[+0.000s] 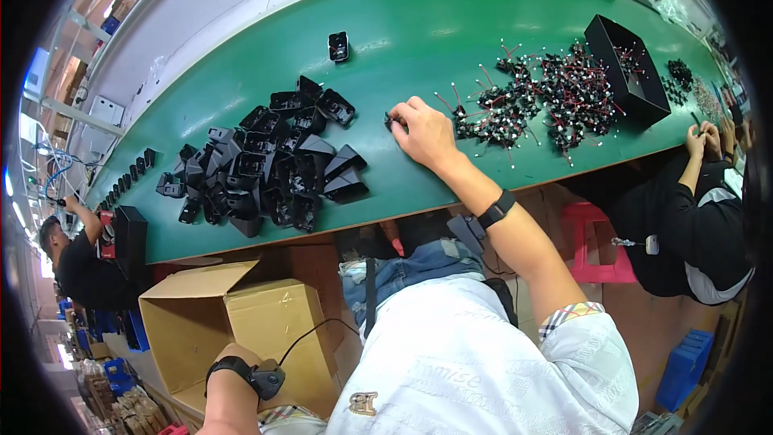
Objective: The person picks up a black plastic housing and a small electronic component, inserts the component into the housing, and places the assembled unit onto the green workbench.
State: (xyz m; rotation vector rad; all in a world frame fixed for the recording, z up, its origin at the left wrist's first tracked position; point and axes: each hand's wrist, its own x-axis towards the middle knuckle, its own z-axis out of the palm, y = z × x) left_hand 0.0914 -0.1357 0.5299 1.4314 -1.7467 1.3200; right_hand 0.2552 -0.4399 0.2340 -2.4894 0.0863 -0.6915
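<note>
Right hand [424, 133] pinched on small black part [389, 119] over green table [250, 84]; left hand [234, 352]: grip unclear.

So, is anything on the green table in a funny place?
Maybe: one black case sits by itself toward the far side of the green table, away from the messy pile of similar cases. It looks odd because it's alone, though that could be on purpose.
</note>
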